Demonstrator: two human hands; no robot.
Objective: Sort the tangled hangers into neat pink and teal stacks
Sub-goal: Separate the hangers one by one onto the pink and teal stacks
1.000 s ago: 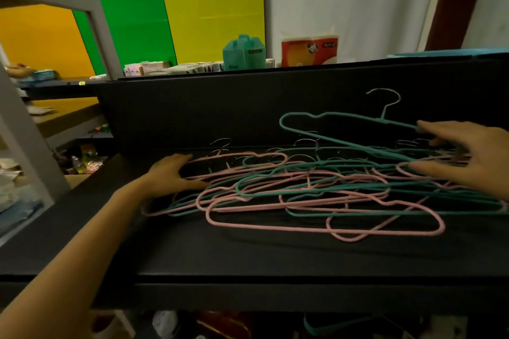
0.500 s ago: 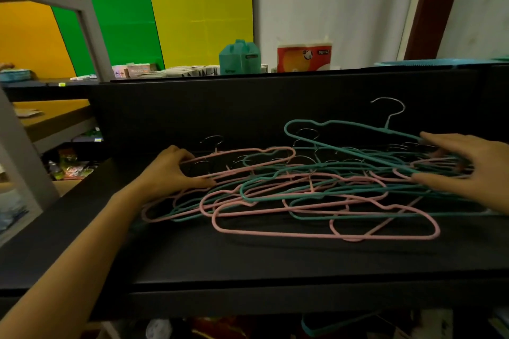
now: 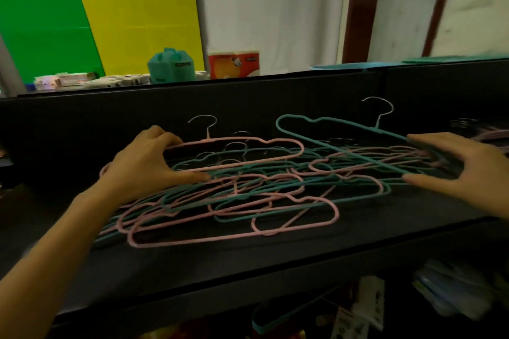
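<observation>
A tangled pile of pink and teal hangers lies on the black shelf. My left hand grips the left end of a pink hanger, which is tilted up off the pile with its metal hook pointing upward. My right hand holds the right end of a teal hanger, fingers over it and thumb under; that hanger also stands raised above the tangle, hook up. A few pink hangers lie apart at the far right edge, partly cut off.
A black back wall closes the shelf behind the pile. Beyond it stand a teal bag, a red-orange package and green and yellow panels. Below the shelf's front edge sit packaged goods and another teal hanger.
My left hand has closed on the pink hanger's left end and lifted it, so it now stands up from the pile. The right hand still holds the teal hanger's end.
</observation>
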